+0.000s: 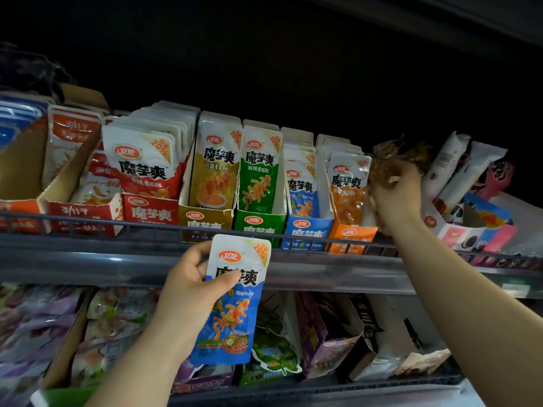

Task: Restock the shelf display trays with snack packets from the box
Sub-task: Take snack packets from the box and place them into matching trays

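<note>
Blue packet (235,312) pinched in left hand (188,292); right hand (396,201) grips a brown packet (392,160).

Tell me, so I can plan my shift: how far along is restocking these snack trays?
Looks done: the red cardboard tray is packed full. In hand: the left hand holds a blue-and-white foil packet below the blue cardboard tray; the right hand grips brownish clear packets beside the orange cardboard tray. Left: the yellow cardboard tray and green cardboard tray appear thinly filled.
</note>
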`<move>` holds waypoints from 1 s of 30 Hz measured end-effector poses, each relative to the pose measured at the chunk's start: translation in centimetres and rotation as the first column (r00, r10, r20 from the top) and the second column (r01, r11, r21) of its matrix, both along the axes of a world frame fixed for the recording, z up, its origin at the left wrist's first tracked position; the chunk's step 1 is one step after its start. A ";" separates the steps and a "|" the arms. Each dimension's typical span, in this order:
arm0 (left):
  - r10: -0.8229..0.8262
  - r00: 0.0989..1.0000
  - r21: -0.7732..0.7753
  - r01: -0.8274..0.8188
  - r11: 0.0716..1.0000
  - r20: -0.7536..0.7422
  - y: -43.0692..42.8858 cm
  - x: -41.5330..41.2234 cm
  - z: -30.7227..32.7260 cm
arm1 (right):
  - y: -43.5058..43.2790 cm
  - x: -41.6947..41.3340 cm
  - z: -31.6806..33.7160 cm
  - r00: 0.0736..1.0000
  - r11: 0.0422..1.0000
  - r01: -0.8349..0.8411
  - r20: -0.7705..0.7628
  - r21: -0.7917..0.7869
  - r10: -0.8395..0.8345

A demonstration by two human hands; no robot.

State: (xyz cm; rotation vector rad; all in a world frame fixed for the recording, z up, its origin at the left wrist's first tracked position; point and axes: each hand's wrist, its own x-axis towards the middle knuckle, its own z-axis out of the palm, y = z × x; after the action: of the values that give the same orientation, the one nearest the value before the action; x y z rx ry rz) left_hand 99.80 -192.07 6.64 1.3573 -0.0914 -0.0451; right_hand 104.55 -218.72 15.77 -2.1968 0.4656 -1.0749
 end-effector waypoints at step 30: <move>0.003 0.670 0.574 -0.639 0.513 0.743 -0.8 2.1 -2.0 | 4.3 -5.4 3.8 0.840 0.809 -0.540 0.083 0.234 0.536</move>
State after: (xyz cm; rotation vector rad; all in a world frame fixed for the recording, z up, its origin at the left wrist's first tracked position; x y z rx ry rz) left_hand 101.87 -192.88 4.64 2.2677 -0.4506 0.8985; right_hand 99.18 -214.42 19.55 -1.9187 -0.0453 -0.6737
